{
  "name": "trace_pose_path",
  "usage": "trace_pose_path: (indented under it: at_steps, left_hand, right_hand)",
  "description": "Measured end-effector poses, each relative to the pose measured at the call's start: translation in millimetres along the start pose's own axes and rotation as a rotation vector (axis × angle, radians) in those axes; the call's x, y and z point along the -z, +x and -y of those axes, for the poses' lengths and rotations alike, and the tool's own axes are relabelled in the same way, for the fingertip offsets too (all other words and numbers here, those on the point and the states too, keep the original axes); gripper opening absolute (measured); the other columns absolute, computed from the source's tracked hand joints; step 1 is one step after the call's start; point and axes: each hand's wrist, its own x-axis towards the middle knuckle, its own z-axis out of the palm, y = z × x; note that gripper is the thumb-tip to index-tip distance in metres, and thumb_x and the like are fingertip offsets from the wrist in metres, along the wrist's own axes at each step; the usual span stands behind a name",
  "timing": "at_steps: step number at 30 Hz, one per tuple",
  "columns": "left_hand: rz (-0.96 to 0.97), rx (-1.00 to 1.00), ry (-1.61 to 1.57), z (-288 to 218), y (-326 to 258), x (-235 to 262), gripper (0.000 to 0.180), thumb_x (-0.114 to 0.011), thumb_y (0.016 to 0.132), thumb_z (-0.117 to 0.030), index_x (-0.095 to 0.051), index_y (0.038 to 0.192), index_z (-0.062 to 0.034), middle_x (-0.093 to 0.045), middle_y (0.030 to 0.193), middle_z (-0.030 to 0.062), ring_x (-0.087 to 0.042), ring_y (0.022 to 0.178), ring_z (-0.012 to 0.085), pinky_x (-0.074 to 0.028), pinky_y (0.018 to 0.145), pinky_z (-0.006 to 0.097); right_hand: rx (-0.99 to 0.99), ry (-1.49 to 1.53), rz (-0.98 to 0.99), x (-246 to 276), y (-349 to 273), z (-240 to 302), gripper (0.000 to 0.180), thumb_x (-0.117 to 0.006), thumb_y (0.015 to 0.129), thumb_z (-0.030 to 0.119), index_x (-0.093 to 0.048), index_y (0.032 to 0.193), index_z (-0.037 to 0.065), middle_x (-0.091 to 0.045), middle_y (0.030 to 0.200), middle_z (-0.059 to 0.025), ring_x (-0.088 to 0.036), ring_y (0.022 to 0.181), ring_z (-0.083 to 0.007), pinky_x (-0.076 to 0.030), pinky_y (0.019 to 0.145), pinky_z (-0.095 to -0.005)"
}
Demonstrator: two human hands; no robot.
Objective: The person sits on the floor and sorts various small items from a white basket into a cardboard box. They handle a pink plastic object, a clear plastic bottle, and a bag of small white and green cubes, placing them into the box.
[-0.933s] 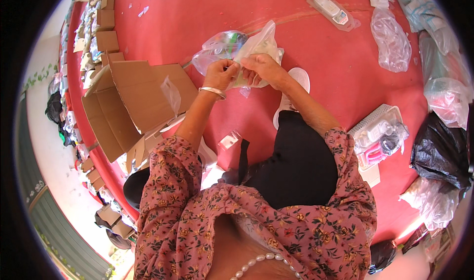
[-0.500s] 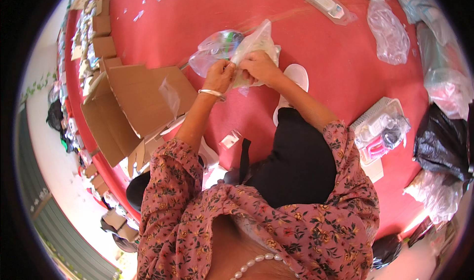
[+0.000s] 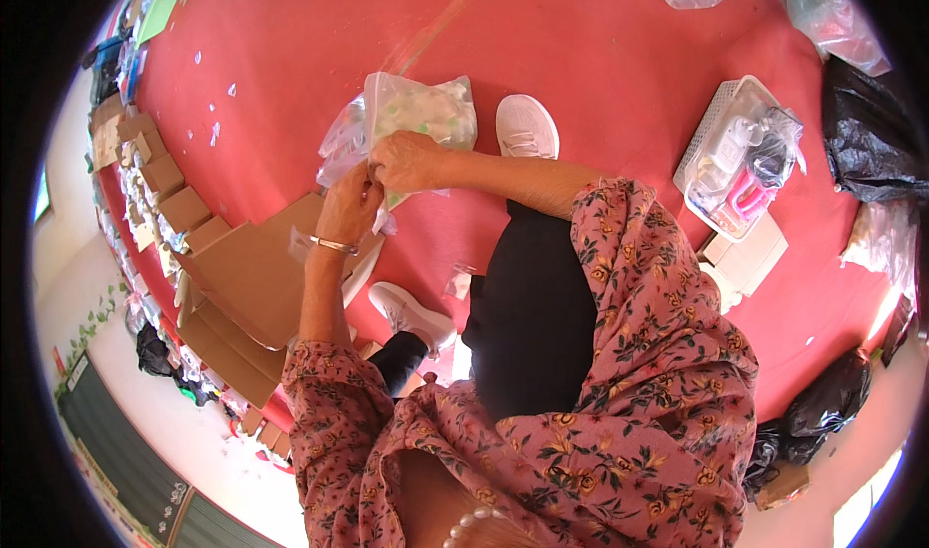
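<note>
A clear plastic bag [image 3: 426,108] with pale green and whitish contents hangs out in front of me over the red floor. My right hand [image 3: 406,161] is closed on the edge of this bag, its fingers curled in. Right beside it, my left hand [image 3: 350,205], with a bracelet at the wrist, pinches the bag's edge too. What the small contents are I cannot make out. Another crumpled clear plastic bag [image 3: 341,142] shows just left of the held one, partly hidden behind it and my hands.
An open cardboard box [image 3: 256,282] stands at my left. To the right, a white basket [image 3: 699,156] holds clear packages and a pink item. Black plastic bags [image 3: 861,132] lie at the far right. Small cardboard boxes [image 3: 160,176] line the left wall. My shoes [image 3: 527,127] rest on the floor.
The view has turned, so the surroundings sit elsewhere in the picture. Both hands still grip the bag, now closer together, and its filled part spreads out more visibly beyond my right hand.
</note>
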Motion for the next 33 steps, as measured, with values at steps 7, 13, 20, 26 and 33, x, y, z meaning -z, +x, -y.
trace_pose_path:
  at_steps: [7,13,20,26,33]
  left_hand:
    - [0.090,0.089,-0.064,5.5,3.1,1.1,0.024,-0.059,0.078,-0.023,-0.056,0.080,0.0001,-0.059,0.065,0.0130,-0.059,0.060,0.0246,-0.046,0.057,0.031]
    - [0.152,0.079,-0.239,10.4,15.3,10.1,0.022,-0.056,0.080,-0.021,-0.057,0.074,0.0004,-0.058,0.060,0.0120,-0.058,0.056,0.0219,-0.045,0.054,0.032]
    - [0.019,-0.184,0.429,28.7,22.6,-9.2,0.018,-0.043,0.081,-0.016,-0.051,0.072,-0.0017,-0.057,0.061,0.0155,-0.057,0.058,0.0318,-0.044,0.053,0.040]
    - [-0.030,-0.038,0.013,24.2,22.9,-13.4,0.018,-0.044,0.080,-0.016,-0.052,0.075,-0.0010,-0.057,0.064,0.0206,-0.056,0.061,0.0390,-0.044,0.056,0.046]
    - [0.003,-0.031,-0.156,17.8,19.3,-11.8,0.018,-0.041,0.080,-0.014,-0.049,0.074,0.0012,-0.055,0.065,0.0207,-0.055,0.063,0.0378,-0.043,0.057,0.044]
  right_hand:
    - [-0.001,0.226,0.233,15.1,-2.7,-5.3,0.019,-0.048,0.074,0.015,-0.062,0.072,0.001,-0.057,0.062,-0.0145,-0.055,0.053,-0.0237,-0.045,0.054,-0.0335]
    - [-0.099,0.386,0.231,28.7,-6.3,-8.3,0.021,-0.052,0.073,0.018,-0.061,0.070,-0.001,-0.057,0.057,-0.0120,-0.056,0.051,-0.0197,-0.045,0.051,-0.0319]
    - [-0.145,0.380,0.212,31.5,-4.5,-1.2,0.020,-0.051,0.071,0.017,-0.061,0.066,0.000,-0.057,0.055,-0.0098,-0.056,0.051,-0.0169,-0.044,0.051,-0.0307]
    - [-0.046,0.310,0.108,27.6,-6.5,-4.7,0.022,-0.052,0.072,0.018,-0.060,0.064,-0.001,-0.056,0.053,-0.0093,-0.054,0.047,-0.0168,-0.044,0.048,-0.0298]
    - [-0.369,0.712,0.184,26.6,-3.9,8.6,0.029,-0.048,0.079,0.020,-0.055,0.063,-0.002,-0.052,0.054,-0.0077,-0.050,0.042,-0.0147,-0.041,0.039,-0.0262]
